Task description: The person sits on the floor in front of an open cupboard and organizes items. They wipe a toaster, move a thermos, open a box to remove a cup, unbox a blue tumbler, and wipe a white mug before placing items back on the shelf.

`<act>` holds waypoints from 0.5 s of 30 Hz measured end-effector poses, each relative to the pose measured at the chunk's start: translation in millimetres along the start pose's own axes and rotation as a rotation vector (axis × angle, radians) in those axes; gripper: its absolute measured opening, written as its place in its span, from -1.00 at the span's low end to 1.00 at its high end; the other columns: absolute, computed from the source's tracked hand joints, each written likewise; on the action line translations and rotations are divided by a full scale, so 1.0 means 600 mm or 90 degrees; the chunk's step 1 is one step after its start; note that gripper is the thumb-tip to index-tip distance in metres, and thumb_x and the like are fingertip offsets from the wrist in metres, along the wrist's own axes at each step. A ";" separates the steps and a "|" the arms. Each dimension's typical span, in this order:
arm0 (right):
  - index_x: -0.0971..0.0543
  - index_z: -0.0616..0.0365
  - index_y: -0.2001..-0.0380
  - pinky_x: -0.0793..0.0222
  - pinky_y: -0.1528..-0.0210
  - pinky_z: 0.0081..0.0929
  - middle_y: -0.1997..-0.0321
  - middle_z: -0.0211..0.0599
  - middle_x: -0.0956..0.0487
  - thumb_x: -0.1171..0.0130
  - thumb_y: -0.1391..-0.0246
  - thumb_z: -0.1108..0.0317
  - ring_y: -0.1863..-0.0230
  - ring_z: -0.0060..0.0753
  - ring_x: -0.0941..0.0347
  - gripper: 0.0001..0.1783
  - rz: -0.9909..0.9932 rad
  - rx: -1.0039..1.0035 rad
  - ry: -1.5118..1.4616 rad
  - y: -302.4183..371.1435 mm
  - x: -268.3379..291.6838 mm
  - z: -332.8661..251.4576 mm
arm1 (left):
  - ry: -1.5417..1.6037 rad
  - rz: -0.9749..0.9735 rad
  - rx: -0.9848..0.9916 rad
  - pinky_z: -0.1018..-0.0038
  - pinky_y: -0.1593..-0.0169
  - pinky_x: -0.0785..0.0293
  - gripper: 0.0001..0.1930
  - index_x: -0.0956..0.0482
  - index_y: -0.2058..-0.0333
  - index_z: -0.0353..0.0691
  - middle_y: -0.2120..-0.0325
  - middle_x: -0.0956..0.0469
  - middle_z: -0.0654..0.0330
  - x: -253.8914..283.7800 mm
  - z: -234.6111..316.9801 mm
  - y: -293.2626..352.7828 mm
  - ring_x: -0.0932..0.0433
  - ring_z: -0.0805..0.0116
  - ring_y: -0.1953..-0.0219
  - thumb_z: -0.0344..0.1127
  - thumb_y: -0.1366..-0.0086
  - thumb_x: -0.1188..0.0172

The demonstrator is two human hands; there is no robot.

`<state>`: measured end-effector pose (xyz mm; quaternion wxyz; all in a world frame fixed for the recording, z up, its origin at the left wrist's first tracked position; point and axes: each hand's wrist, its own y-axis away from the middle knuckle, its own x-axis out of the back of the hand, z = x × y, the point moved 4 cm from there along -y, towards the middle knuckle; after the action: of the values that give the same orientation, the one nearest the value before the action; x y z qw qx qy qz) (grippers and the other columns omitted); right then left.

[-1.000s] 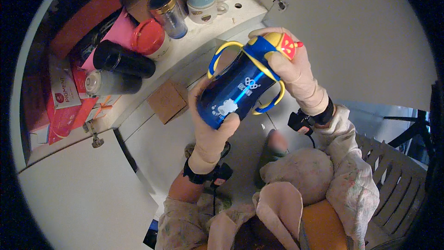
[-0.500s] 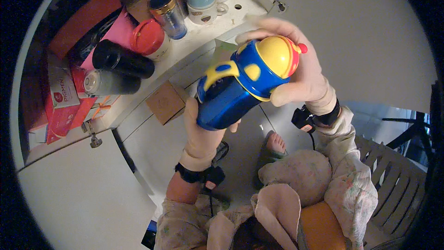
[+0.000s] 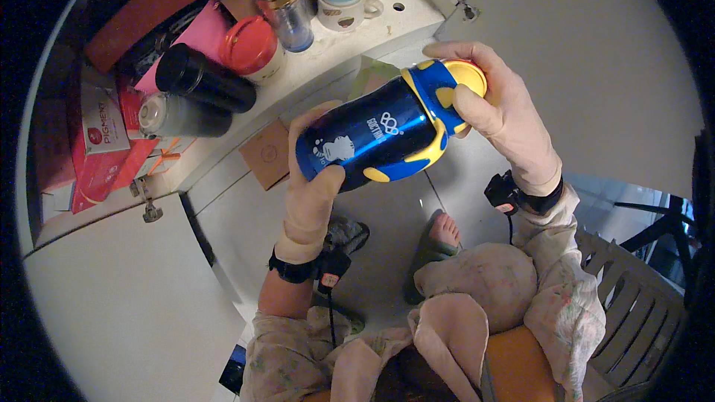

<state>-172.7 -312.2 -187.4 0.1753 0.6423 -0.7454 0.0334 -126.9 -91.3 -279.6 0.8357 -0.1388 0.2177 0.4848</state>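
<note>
A shiny blue children's water bottle (image 3: pixel 376 130) with yellow trim, a yellow lid and a yellow-and-blue handle lies nearly level between my hands, above the floor. My left hand (image 3: pixel 313 179) grips its base end, thumb on the near side and fingers behind. Around the lid end, my right hand (image 3: pixel 503 100) is closed, its thumb pressed across the yellow part. Both hands wear pale gloves, with black straps at the wrists. The handle points down toward me, and a printed white pattern faces up. Most of the lid's top is hidden by the right hand.
Left and ahead, an open cabinet shelf (image 3: pixel 298 74) holds a black tumbler (image 3: pixel 205 78), a grey bottle (image 3: pixel 190 117), a red-lidded jar (image 3: pixel 253 48), a clear cup (image 3: pixel 287 11), mugs and red boxes. Cabinet doors (image 3: pixel 134 290) stand open. A cardboard box (image 3: pixel 266 155) sits on the floor; a slatted chair (image 3: pixel 633 305) stands right.
The bottle has been rolled in my hands and tipped closer to level; its handle swung from the upper side to the near side. The printed side now shows, and the lid turned away.
</note>
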 end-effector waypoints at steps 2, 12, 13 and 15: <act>-0.41 0.20 -0.14 -0.44 0.26 -0.67 0.13 -0.35 -0.54 -0.35 0.00 -0.08 0.23 -0.61 -0.48 -0.23 -0.020 -0.028 -0.039 -0.007 -0.001 0.007 | -0.014 -0.007 -0.009 0.32 -0.26 -0.29 -0.25 -0.23 -0.20 -0.30 -0.09 -0.39 0.05 0.005 0.002 0.001 -0.40 0.20 -0.15 -0.03 -0.11 -0.25; 0.22 0.05 -0.45 -0.19 -0.33 -0.23 -0.22 -0.02 -0.40 -0.66 0.47 0.00 -0.24 -0.19 -0.36 0.55 -0.024 0.286 -0.149 -0.018 -0.013 0.008 | 0.131 -0.007 0.133 0.36 0.12 -0.54 -0.34 -0.26 -0.21 -0.24 0.01 -0.48 0.11 0.021 -0.007 0.004 -0.55 0.29 0.08 0.14 -0.35 -0.09; 0.21 0.04 -0.45 -0.18 -0.33 -0.26 -0.20 -0.08 -0.41 -0.67 0.44 0.09 -0.23 -0.24 -0.35 0.53 -0.039 0.284 -0.138 -0.019 -0.017 0.009 | 0.124 0.006 0.127 0.37 0.18 -0.55 -0.34 -0.25 -0.21 -0.24 0.02 -0.49 0.11 0.017 -0.009 0.005 -0.56 0.29 0.11 0.14 -0.35 -0.07; 0.18 0.03 -0.45 -0.21 -0.30 -0.31 -0.11 -0.18 -0.47 -0.68 0.43 0.21 -0.18 -0.30 -0.38 0.49 -0.040 0.253 -0.141 -0.019 -0.021 0.012 | 0.126 0.013 0.125 0.38 0.26 -0.57 -0.34 -0.24 -0.21 -0.24 0.02 -0.50 0.10 0.012 -0.010 0.003 -0.58 0.30 0.15 0.16 -0.37 -0.04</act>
<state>-161.5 -304.4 -199.7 -0.0365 0.6866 -0.7188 0.1033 -126.6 -87.6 -288.7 0.8145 -0.1015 0.3471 0.4536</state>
